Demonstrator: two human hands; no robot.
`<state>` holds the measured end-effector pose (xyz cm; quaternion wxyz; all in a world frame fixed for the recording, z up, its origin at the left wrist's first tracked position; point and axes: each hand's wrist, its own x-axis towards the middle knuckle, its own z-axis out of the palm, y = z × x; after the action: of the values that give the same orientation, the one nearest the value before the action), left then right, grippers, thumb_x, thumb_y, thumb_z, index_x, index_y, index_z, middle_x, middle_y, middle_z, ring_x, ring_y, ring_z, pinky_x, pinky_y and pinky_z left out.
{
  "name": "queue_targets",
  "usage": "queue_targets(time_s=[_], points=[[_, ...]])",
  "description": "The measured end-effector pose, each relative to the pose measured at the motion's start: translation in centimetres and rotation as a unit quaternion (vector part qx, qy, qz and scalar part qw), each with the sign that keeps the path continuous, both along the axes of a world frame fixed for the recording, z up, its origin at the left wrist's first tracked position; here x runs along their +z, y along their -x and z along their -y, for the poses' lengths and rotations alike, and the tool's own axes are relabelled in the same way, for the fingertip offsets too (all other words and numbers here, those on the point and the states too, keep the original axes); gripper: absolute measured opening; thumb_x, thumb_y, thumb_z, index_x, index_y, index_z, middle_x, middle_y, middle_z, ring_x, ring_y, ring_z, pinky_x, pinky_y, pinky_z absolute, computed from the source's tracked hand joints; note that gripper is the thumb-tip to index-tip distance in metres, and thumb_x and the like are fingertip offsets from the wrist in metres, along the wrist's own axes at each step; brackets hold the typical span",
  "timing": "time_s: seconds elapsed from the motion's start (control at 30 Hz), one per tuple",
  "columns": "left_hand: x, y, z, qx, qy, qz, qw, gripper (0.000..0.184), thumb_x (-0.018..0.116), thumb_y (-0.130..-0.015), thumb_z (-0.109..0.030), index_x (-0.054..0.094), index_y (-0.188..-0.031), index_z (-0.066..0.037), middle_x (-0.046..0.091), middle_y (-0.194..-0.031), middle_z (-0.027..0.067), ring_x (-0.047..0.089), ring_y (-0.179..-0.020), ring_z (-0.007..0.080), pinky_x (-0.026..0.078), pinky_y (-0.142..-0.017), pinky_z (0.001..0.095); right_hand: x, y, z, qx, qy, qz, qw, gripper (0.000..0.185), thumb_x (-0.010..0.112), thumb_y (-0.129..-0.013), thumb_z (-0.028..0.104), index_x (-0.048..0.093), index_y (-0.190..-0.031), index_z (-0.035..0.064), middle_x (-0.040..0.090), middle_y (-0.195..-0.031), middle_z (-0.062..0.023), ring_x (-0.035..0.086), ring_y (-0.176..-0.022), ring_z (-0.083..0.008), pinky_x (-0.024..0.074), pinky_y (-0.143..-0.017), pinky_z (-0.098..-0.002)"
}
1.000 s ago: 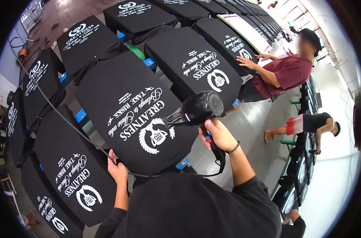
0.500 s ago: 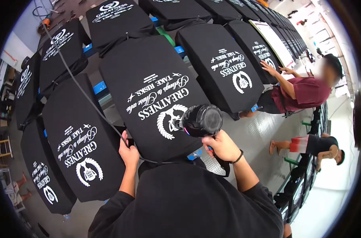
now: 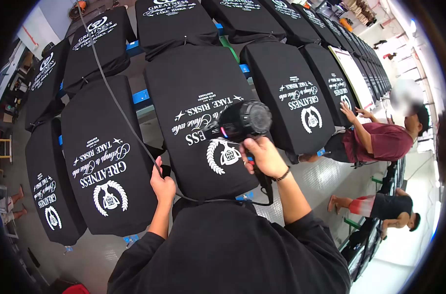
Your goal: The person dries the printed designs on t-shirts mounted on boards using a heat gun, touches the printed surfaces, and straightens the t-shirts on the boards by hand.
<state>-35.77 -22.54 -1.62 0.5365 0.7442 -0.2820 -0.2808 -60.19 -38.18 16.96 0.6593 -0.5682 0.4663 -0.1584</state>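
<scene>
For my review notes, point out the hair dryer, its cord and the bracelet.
Hair dryer (image 3: 243, 119): head view, middle of the black housing.
Cord (image 3: 117, 103): head view, on its long upper stretch.
Bracelet (image 3: 284, 175): head view, middle of the dark band.

"Where could a hand pass above the middle board (image 3: 201, 68)?"

"Over its far half, by the far-left corner. Toward the right edge, the dryer (image 3: 245, 119) and the right hand (image 3: 266, 158) stand in the way."

"And along the left edge?"

"The cable (image 3: 116, 101) slants over the neighboring board (image 3: 95, 115) and the gap to the left hand (image 3: 163, 185), then crosses by the near edge."

"Right side?"

"Only a narrow gap before the next board (image 3: 269, 71); farther right, a co-worker's hands (image 3: 349, 113) block another board."
</scene>
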Motion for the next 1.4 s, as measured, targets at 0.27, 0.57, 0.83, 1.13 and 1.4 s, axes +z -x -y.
queue_targets(time_s=[0.27, 0.57, 0.83, 1.13, 1.4], points=[[0.4, 0.3, 0.9, -0.042, -0.026, -0.012, 0.999, 0.074, 0.033, -0.068, 0.018, 0.048, -0.139, 0.005, 0.054, -0.139, 0.0187, 0.048, -0.135, 0.0279, 0.034, -0.114, 0.0364, -0.4, 7.7, 3.9, -0.198, 0.021, -0.04, 0.979, 0.055, 0.045, -0.1, 0.057, 0.053, -0.087, 0.0043, 0.052, -0.062, -0.0038, 0.05, -0.045, -0.0131, 0.0418, -0.041, -0.0279], [0.8, 0.3, 3.0, -0.07, -0.024, 0.012, 0.997, 0.075, 0.033, -0.067, 0.018, 0.049, -0.139, 0.004, 0.056, -0.137, 0.0194, 0.05, -0.133, 0.0276, 0.035, -0.112, 0.0353, -1.3, 5.3, 8.8, -0.223, 0.031, -0.003, 0.974, 0.056, 0.049, -0.098, 0.058, 0.054, -0.083, 0.0044, 0.052, -0.062, -0.0041, 0.05, -0.044, -0.0141, 0.0428, -0.041, -0.0292], [0.7, -0.5, 2.4, -0.034, -0.027, 0.018, 0.999, 0.076, 0.032, -0.066, 0.018, 0.049, -0.138, 0.004, 0.057, -0.135, 0.0172, 0.052, -0.131, 0.027, 0.039, -0.11, 0.0361, -1.2, -2.1, 8.1, -0.072, -0.067, 0.113, 0.989, 0.058, 0.042, -0.1, 0.058, 0.055, -0.088, 0.003, 0.053, -0.065, -0.0039, 0.049, -0.045, -0.0134, 0.0427, -0.042, -0.0277], [1.3, 0.1, -1.1, 0.019, -0.007, -0.034, 0.999, 0.075, 0.035, -0.071, 0.019, 0.045, -0.143, -0.001, 0.055, -0.139, 0.0149, 0.064, -0.106, 0.0216, 0.054, -0.087, 0.0316, -0.2, 1.7, 5.0, -0.052, -0.031, 0.097, 0.993, 0.062, 0.044, -0.095, 0.066, 0.056, -0.094, 0.0058, 0.054, -0.067, -0.0034, 0.05, -0.048, -0.0122, 0.0415, -0.045, -0.0264], [3.0, 3.6, -2.4, 0.036, 0.017, -0.042, 0.998, 0.076, 0.034, -0.074, 0.019, 0.038, -0.147, -0.002, 0.054, -0.138, 0.0191, 0.064, -0.095, 0.0183, 0.055, -0.08, 0.0289, -0.8, 10.1, 2.5, -0.098, -0.014, 0.113, 0.989, 0.063, 0.046, -0.094, 0.067, 0.054, -0.095, 0.0039, 0.054, -0.067, -0.0049, 0.051, -0.047, -0.0128, 0.0431, -0.044, -0.027]])
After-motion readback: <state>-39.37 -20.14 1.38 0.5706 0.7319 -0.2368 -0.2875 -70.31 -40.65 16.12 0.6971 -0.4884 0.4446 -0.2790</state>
